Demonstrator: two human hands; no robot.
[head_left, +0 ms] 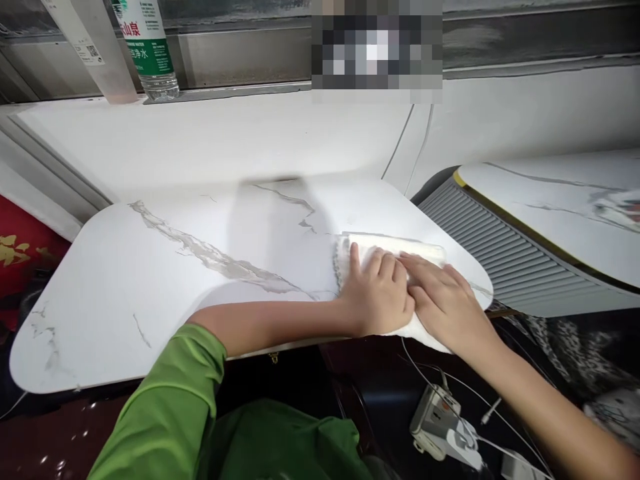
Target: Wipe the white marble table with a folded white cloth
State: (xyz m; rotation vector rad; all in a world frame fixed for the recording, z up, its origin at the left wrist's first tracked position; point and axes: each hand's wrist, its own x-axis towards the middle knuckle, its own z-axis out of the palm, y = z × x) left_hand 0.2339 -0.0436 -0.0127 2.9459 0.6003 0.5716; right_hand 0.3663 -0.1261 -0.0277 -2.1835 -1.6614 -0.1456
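A folded white towel [425, 252] lies flat on the right part of a white marble-patterned tabletop [180, 267]. One corner of it hangs over the near edge. My left hand [377, 293] presses on the towel with its fingers bent over the cloth and the little finger stuck out. Close against it on the right, my right hand [447, 300] grips the towel too, its fingers reaching over toward my left knuckles. The fingertips of both hands are partly hidden in the cloth.
A water bottle [150, 57] and a tall translucent container [100, 57] stand on the back ledge. To the right is another marble-patterned table [560, 193] with a ribbed side. Below the front edge lie a power strip [435, 413] and white cables. Red fabric [25, 253] shows at left.
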